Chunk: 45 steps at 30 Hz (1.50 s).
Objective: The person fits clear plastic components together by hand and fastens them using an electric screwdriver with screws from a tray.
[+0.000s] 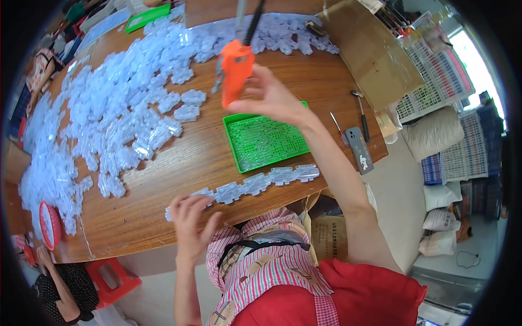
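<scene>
My right hand (pixel 269 98) is raised above the table, its fingers wrapped round an orange handheld power tool (pixel 237 73). A black cord runs upward from the tool, and its working end is blurred. Near the front edge lies a row of clear plastic pieces (pixel 255 185) with notched edges. Over the left end of that row is my left hand (pixel 193 217), fingers apart; whether the fingertips touch a piece is hard to see. Behind the row, below my right hand, sits a green tray (pixel 239 157) with many tiny shiny metal parts spread across its bottom.
A large heap of clear plastic pieces (pixel 125 92) covers the table's left and back. On the right lie a phone (pixel 359 149), a screwdriver (pixel 338 127) and a hammer (pixel 362 117), by a cardboard sheet (pixel 370 54). A red basket (pixel 50 225) and co-workers are at left.
</scene>
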### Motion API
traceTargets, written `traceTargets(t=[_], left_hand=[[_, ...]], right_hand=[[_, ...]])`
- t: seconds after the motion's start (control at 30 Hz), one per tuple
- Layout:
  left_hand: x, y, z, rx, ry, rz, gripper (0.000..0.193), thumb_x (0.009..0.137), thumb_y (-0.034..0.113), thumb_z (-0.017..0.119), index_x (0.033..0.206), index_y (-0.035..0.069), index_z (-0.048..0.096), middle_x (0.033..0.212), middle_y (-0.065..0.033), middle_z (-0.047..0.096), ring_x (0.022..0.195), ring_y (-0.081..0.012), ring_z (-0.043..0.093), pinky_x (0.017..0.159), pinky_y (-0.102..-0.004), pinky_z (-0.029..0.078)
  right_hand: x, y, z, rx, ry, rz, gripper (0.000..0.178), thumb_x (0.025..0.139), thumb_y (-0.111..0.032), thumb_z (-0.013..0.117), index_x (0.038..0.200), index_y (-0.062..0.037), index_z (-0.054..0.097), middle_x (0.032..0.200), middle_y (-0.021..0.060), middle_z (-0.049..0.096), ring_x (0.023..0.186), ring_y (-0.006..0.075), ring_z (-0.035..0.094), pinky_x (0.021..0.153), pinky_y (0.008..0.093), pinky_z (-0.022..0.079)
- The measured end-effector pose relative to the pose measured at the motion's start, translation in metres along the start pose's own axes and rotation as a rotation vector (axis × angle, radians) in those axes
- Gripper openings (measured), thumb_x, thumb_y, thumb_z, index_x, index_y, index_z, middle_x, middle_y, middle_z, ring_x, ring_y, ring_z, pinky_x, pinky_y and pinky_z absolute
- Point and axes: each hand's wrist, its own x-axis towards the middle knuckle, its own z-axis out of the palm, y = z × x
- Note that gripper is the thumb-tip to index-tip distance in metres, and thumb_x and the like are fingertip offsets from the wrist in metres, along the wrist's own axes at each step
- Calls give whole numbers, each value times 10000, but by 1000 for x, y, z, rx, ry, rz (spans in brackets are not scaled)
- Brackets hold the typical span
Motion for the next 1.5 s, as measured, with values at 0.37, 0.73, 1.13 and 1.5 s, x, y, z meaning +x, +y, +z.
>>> traceTargets(t=[0.37, 0.73, 1.13, 1.5], left_hand=[[59, 93, 166, 35, -162, 198, 576, 760, 350, 760, 1241, 87, 585, 1191, -101, 521, 1129, -339, 426, 968, -474, 328], [71, 113, 189, 76, -224, 68, 658, 631, 401, 843, 1203, 173, 611, 1237, -76, 412, 1160, -313, 357, 937, -487, 244], [72, 111, 204, 162, -100, 24, 489, 610, 411, 835, 964, 121, 663, 1342, -58, 409, 1345, -324, 234, 1017, -524, 170], [69, 111, 207, 170, -78, 15, 485, 621, 434, 808, 966, 132, 650, 1326, -47, 452, 1350, -288, 269, 1047, -530, 162]], right_hand=[[-15, -7, 1, 265, 192, 133, 212, 769, -185, 688, 890, -30, 609, 765, 10, 619, 709, 115, 555, 677, 314, 473], [-141, -34, -72, 334, 532, 368, 218, 884, -169, 691, 1021, -17, 619, 861, 40, 624, 700, 115, 621, 624, 280, 554], [-187, 4, -46, 306, 521, 265, 361, 910, -277, 662, 995, 57, 552, 677, 47, 527, 581, 115, 519, 585, 304, 485], [-195, 13, -43, 352, 571, 254, 217, 865, -177, 654, 972, 8, 616, 869, 55, 614, 703, 97, 561, 637, 240, 480]])
